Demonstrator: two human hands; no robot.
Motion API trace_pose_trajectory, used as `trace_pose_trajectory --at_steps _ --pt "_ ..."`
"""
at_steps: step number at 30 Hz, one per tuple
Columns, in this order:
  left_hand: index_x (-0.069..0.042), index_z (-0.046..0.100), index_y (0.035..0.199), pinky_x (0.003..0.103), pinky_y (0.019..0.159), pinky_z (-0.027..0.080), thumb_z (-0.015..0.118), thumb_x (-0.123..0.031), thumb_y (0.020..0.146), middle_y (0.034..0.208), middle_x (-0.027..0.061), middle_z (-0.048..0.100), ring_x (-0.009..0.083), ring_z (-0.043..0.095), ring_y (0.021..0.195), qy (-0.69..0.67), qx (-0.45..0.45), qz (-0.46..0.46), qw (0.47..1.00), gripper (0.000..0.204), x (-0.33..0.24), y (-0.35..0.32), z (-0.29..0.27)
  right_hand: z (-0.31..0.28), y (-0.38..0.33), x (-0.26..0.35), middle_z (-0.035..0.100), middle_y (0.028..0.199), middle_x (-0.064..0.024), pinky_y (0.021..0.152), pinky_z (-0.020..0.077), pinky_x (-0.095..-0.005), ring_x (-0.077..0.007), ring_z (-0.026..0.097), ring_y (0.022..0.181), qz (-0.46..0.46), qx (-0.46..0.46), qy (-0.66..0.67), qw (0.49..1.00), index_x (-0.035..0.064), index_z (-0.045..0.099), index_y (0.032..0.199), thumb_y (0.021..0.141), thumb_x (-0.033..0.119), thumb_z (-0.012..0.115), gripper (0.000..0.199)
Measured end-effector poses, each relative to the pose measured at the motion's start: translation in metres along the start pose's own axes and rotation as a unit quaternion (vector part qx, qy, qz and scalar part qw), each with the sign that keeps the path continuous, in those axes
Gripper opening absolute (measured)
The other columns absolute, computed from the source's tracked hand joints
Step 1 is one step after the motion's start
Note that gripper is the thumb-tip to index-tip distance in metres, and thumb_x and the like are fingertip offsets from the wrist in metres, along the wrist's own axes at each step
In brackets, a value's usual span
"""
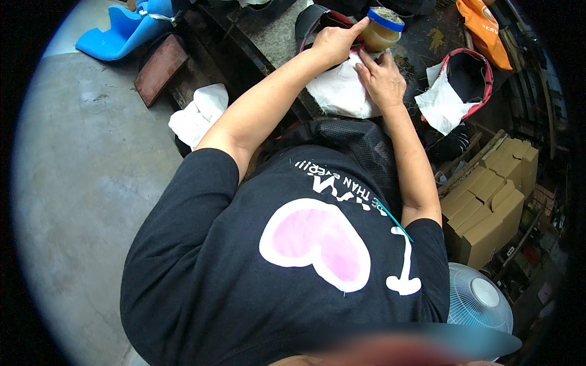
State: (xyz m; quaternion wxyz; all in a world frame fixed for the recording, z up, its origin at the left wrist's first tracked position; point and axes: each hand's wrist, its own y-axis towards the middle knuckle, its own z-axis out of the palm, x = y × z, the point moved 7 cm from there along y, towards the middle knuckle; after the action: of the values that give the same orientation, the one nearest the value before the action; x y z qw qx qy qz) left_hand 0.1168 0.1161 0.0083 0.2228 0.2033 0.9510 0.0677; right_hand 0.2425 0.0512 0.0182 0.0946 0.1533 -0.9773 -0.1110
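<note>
My left hand [337,41] rests on a black piece with a red edge [320,21], its forefinger stretched toward a small open jar with a blue rim [383,29]. My right hand [381,78] lies flat on a white cloth piece [339,91] spread over the dark worktable [268,36], fingers apart. Whether the left hand pinches anything is hidden. My black shirt with a pink heart fills the lower middle of the view.
A second black piece with red trim and white lining [459,85] lies right of the hands. Crumpled white cloth [198,113], a brown block [160,68] and a blue plastic item [125,27] sit left. Cardboard boxes [491,195], a fan [479,299], an orange bag [483,27].
</note>
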Motion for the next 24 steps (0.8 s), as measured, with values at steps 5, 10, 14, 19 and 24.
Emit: trace_pose_trajectory --at_steps 5,10,14,19,24 --pt "-0.028 0.027 0.152 0.048 0.069 0.055 0.062 -0.01 0.082 0.08 0.022 0.068 0.036 0.069 0.074 -0.02 0.021 -0.006 1.0 0.081 -0.001 -0.009 -0.003 0.007 -0.001 -0.006 0.057 0.109 -0.015 0.077 0.0541 -0.0468 -0.0352 0.064 0.094 0.056 0.034 -0.008 0.998 0.0253 0.062 0.124 0.09 0.05 0.057 0.042" --pt "-0.03 0.022 0.153 0.048 0.069 0.056 0.06 -0.01 0.085 0.08 0.0203 0.068 0.0356 0.069 0.074 -0.046 0.025 0.002 0.999 0.08 -0.005 -0.018 -0.009 0.007 0.0 -0.028 0.061 0.111 -0.0196 0.082 0.0519 -0.0437 -0.0346 0.065 0.098 0.129 0.006 0.147 0.981 0.0106 0.05 0.135 0.089 0.039 0.062 0.055" --pt "-0.029 0.024 0.153 0.045 0.067 0.056 0.059 -0.005 0.083 0.08 0.0194 0.068 0.0337 0.069 0.073 -0.102 0.004 0.05 0.993 0.082 -0.013 -0.023 -0.011 0.022 -0.003 -0.03 0.067 0.098 -0.0195 0.081 0.0514 -0.0375 -0.0295 0.068 0.088 0.179 0.006 0.338 0.924 0.0038 0.045 0.132 0.082 0.018 0.07 0.057" --pt "-0.018 0.025 0.152 0.044 0.074 0.054 0.058 -0.004 0.084 0.089 0.0137 0.068 0.0345 0.067 0.082 -0.227 -0.014 0.011 0.974 0.076 0.002 -0.029 -0.026 0.016 0.0 -0.012 0.063 0.098 -0.0171 0.077 0.0508 -0.041 -0.0342 0.066 0.088 0.103 -0.057 0.295 0.948 0.0065 0.046 0.116 0.085 0.011 0.066 0.037" --pt "-0.003 0.036 0.146 0.04 0.087 0.049 0.054 0.004 0.084 0.11 0.0228 0.059 0.0363 0.06 0.1 -0.272 -0.125 0.03 0.954 0.065 0.022 -0.051 -0.069 -0.002 0.022 0.0 0.064 0.098 -0.0176 0.072 0.051 -0.045 -0.0385 0.066 0.086 0.032 -0.106 0.242 0.964 0.0086 0.045 0.113 0.089 0.013 0.064 0.03"
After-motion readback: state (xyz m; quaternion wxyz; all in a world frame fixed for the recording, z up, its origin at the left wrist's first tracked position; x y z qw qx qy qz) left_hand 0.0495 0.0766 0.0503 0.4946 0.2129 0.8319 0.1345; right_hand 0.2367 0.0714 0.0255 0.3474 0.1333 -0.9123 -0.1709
